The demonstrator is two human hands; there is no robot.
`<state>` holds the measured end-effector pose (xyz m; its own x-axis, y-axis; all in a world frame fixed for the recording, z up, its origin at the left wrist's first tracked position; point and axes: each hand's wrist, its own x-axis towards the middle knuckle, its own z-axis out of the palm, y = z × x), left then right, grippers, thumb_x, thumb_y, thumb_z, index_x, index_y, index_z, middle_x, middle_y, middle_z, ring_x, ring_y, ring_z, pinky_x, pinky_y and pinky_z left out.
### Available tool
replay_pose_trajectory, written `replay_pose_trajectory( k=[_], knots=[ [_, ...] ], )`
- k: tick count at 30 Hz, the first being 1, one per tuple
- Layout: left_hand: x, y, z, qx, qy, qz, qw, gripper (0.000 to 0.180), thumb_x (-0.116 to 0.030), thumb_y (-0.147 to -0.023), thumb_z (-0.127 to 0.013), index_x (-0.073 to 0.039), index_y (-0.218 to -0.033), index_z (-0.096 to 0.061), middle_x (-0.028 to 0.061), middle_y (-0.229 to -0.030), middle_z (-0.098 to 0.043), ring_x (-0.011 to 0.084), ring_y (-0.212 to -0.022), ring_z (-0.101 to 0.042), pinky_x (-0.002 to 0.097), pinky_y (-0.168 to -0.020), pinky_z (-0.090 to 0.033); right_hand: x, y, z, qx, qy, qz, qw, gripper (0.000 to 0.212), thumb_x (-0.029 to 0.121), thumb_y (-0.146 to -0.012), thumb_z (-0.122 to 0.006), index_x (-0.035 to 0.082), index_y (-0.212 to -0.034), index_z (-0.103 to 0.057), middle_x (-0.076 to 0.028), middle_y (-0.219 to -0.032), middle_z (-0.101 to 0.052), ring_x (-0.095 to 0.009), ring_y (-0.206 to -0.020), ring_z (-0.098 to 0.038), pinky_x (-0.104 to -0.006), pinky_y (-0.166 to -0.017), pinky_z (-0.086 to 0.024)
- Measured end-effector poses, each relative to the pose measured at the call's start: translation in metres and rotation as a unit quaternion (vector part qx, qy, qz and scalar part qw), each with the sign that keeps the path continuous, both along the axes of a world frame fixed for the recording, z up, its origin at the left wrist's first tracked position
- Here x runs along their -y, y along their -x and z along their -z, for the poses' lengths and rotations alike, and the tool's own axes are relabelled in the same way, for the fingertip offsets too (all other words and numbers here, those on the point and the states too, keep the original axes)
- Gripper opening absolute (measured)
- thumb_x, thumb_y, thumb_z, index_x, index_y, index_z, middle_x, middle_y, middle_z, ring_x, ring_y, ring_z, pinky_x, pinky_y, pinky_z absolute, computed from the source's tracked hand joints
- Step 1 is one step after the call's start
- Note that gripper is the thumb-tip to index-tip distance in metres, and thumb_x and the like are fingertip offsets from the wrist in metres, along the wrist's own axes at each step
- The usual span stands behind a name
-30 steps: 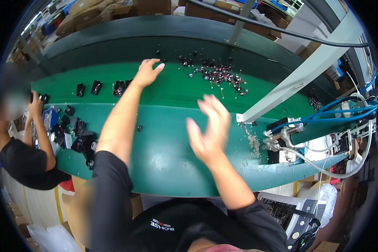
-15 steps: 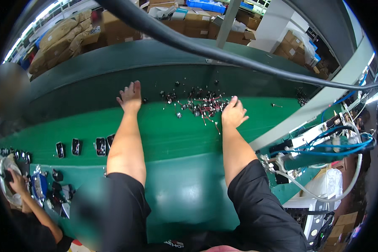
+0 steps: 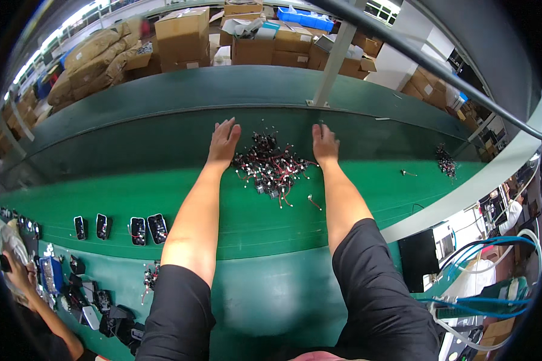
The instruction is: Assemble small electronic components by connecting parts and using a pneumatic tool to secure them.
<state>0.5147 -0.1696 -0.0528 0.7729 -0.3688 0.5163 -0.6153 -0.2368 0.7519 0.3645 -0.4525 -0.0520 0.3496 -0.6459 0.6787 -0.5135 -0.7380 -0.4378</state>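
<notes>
A heap of small black and silver parts with red and black wires (image 3: 274, 167) lies on the green belt between my hands. At its left edge is my left hand (image 3: 224, 143), fingers stretched out and holding nothing. My right hand (image 3: 326, 145) is beyond the heap's right side, fingers extended and slightly blurred, with nothing in it. A wire end reaches close to the right wrist. One loose wired piece (image 3: 314, 203) lies nearer to me, apart from the heap.
Several black trays (image 3: 138, 231) stand at the left of the belt. A second dark cluster of parts (image 3: 445, 161) lies far right. A grey metal post (image 3: 337, 66) rises behind. At lower left, a co-worker's hand (image 3: 19, 272) is beside a blue bin (image 3: 51, 275).
My left hand has moved in toward the heap, and the parts between my hands are now gathered closer together. The whole view has shifted, showing more of the back boxes.
</notes>
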Motion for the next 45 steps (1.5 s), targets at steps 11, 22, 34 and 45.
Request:
replay_pose_trajectory(
  k=[11,22,34,45],
  knots=[
    [-0.005,0.041,-0.044,-0.143,-0.216,0.263,0.929,0.065,-0.065,-0.104,-0.031,-0.019,-0.14,-0.06,0.0047,-0.142,-0.061,0.0298,-0.145,-0.042,0.0516,-0.126,-0.005,-0.104,0.023,-0.051,-0.209,-0.355,-0.446,0.794,0.072,0.061,-0.107,-0.029,0.005,-0.125,-0.071,-0.015,-0.125,-0.072,-0.028,-0.119,-0.065,-0.0353,-0.11,-0.041],
    [-0.039,0.105,-0.028,-0.099,-0.109,0.155,0.977,0.058,-0.054,-0.105,-0.039,-0.016,-0.143,-0.06,0.0174,-0.158,-0.044,0.0359,-0.154,-0.027,0.0519,-0.127,-0.007,-0.106,0.112,-0.026,-0.122,-0.174,-0.212,0.954,0.062,0.055,-0.107,-0.03,0.013,-0.142,-0.06,-0.013,-0.146,-0.057,-0.034,-0.146,-0.04,-0.0525,-0.126,-0.016],
    [-0.005,0.2,-0.039,-0.278,0.245,-0.014,0.929,0.025,-0.022,-0.094,-0.073,0.0,-0.105,-0.078,0.0129,-0.117,-0.073,0.0197,-0.104,-0.07,0.0317,-0.091,-0.053,-0.221,0.08,-0.017,0.306,-0.534,-0.282,0.736,0.028,0.024,-0.1,-0.066,-0.001,-0.111,-0.074,-0.01,-0.105,-0.076,-0.015,-0.091,-0.069,-0.0301,-0.084,-0.055],
    [-0.196,0.302,-0.096,-0.104,0.29,-0.166,0.937,0.02,-0.016,-0.099,-0.065,0.002,-0.104,-0.075,0.0133,-0.12,-0.068,0.0204,-0.111,-0.064,0.0331,-0.098,-0.05,-0.407,0.158,-0.081,0.272,-0.576,-0.482,0.602,0.032,0.023,-0.105,-0.059,-0.003,-0.119,-0.07,-0.012,-0.121,-0.071,-0.015,-0.109,-0.065,-0.0299,-0.098,-0.05]
  ],
)
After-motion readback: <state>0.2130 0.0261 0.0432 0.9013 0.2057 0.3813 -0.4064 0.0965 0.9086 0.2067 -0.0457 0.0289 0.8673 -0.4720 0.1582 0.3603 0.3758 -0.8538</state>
